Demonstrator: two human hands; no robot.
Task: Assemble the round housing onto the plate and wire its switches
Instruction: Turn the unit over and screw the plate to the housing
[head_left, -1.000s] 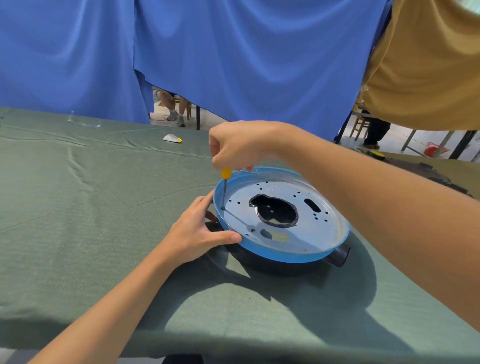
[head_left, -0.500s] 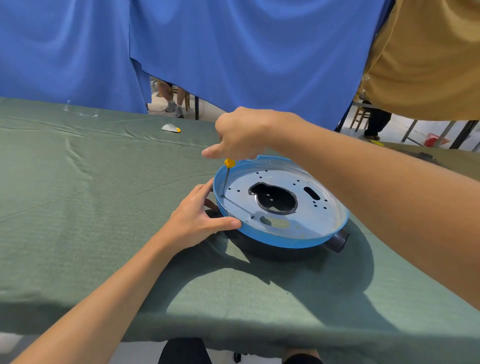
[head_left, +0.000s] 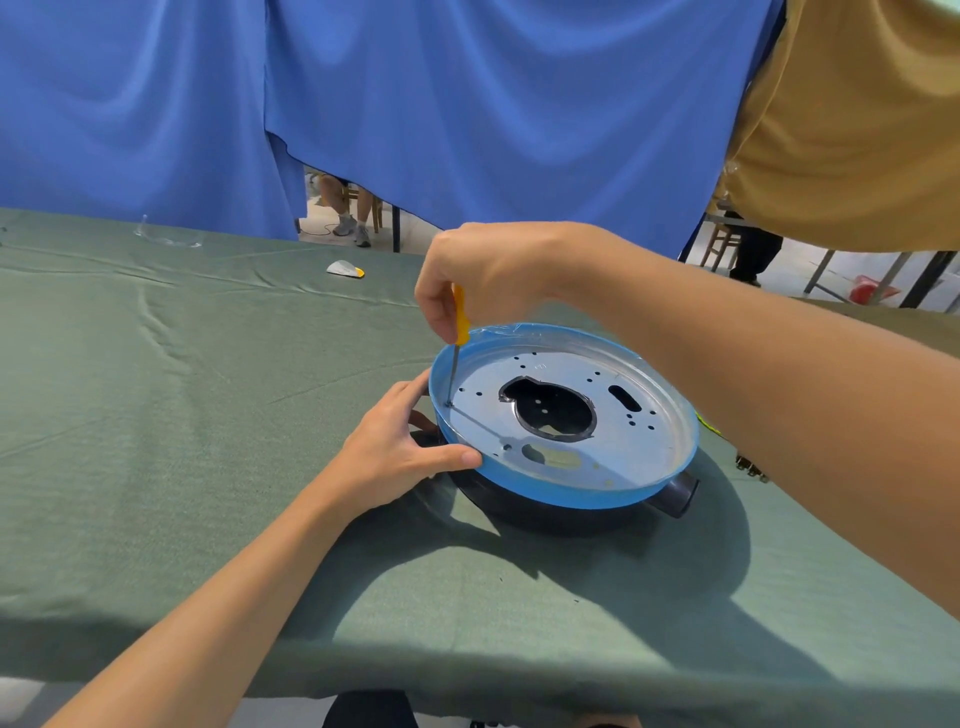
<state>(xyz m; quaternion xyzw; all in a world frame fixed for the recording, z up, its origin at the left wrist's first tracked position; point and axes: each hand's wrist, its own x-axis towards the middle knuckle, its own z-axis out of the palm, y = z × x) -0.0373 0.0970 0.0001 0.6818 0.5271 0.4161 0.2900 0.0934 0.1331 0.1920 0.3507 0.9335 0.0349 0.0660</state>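
Your right hand (head_left: 483, 270) is up over the far left side of the plate (head_left: 623, 431). Its grip is tight: the fingers are curled round the yellow handle of a small screwdriver (head_left: 460, 322). The screwdriver stands almost straight up. Its thin metal tip sits on a small hole near the left edge of the plate.

The plate is round and shiny, with a blue edge, many little holes and one big hole in the middle. It lies on top of the black round housing (head_left: 545, 506), which sits on the green cloth of the bench (head_left: 156, 415). A black stub (head_left: 678, 493) sticks out of the housing on the right.

Your left hand (head_left: 395, 447) is at the left side of the plate. Its grip is loose and wide. The thumb lies flat against the blue edge and the fingers touch the side a bit further back.

Far back on the bench are a small white and yellow thing (head_left: 344, 269) and a clear plastic piece (head_left: 166, 239). A blue curtain (head_left: 467, 104) hangs behind the bench.
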